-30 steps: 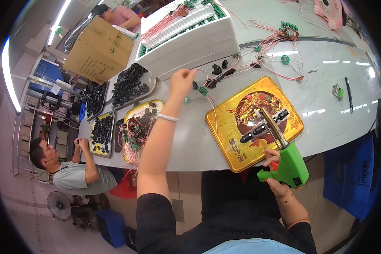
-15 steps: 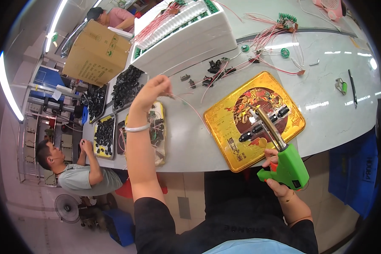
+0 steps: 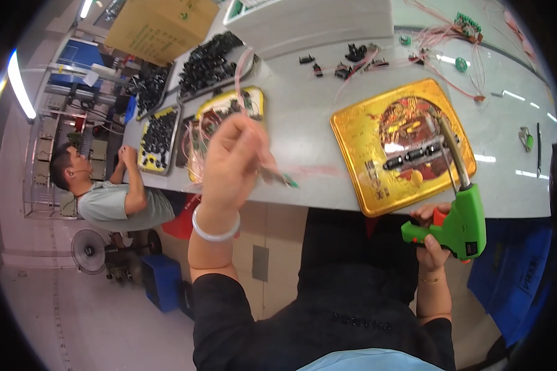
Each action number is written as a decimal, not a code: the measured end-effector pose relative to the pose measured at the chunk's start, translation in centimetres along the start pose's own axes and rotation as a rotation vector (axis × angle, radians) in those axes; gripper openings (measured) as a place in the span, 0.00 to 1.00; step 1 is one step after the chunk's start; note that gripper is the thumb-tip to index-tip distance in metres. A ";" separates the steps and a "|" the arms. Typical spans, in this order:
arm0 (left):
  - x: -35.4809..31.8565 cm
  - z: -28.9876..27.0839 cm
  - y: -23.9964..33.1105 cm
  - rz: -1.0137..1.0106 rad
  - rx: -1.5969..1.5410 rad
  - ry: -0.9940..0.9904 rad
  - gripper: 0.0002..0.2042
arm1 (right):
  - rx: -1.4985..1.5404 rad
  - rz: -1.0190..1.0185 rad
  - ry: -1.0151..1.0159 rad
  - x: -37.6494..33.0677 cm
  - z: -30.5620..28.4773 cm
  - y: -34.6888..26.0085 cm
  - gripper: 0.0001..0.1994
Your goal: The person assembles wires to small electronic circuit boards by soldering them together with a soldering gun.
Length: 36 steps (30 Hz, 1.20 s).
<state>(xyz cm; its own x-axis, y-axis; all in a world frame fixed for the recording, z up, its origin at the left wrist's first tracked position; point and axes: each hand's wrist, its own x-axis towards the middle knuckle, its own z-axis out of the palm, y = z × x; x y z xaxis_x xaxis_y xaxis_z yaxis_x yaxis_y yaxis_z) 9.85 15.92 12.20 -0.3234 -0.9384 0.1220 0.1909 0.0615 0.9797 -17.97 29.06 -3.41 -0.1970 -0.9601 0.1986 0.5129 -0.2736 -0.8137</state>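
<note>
workshop, tiled floor. grey table (image 3: 303, 133) runs across the view, a white foam box (image 3: 315, 31) at its far side, a cardboard box (image 3: 161, 28) to the left of that. a co-worker (image 3: 114, 201) in a pale shirt is at the table's left end, both hands close together; a standing fan (image 3: 88, 251) behind.

left hand (image 3: 229, 154): raised near the table's front edge, white bangle at the wrist. fingers curled in, pinching a pink wire (image 3: 238, 77) that rises above the knuckles. a small green piece (image 3: 290, 181) shows just right of the hand; blur hides how it is attached.

right hand (image 3: 433, 250): wrapped around the grip of a green gun-shaped tool (image 3: 467, 222), fingers by its orange-red trigger. the metal barrel points away from the body, over the right part of a flat gold tin (image 3: 359, 142). on the tin's dark round picture lies a black part (image 3: 414, 153), lengthwise and slanting, left of the barrel.

beyond the tin: loose black pieces (image 3: 356, 52). a yellow-edged tray (image 3: 257, 102) of wired parts sits behind the left hand.
</note>
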 end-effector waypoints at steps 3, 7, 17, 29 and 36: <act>-4.0 2.5 -2.6 -0.199 -0.167 -0.057 0.05 | -0.045 -0.006 -0.010 -0.1 1.8 -1.1 0.27; -7.0 5.2 -6.7 -0.414 -0.294 -0.100 0.06 | -0.140 -0.017 -0.107 -0.6 3.6 -1.9 0.28; -9.6 8.2 -11.6 -0.499 -0.422 -0.024 0.08 | -0.678 0.129 -0.490 -1.8 4.9 -4.0 0.30; -11.3 8.3 -12.2 -0.502 -0.533 0.094 0.07 | -0.668 0.141 -0.360 -1.8 5.2 -4.2 0.17; -10.7 8.2 -11.8 0.365 0.431 -0.399 0.20 | -0.597 0.095 -0.348 -1.3 6.1 -3.9 0.13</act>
<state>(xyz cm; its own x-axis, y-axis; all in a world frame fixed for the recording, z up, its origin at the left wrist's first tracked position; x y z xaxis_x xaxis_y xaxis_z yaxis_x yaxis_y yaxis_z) 3.46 28.01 0.65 -0.6407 -0.6398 0.4245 -0.0061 0.5571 0.8304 -14.64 30.98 2.83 0.1563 -0.9684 0.1945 -0.0520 -0.2047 -0.9774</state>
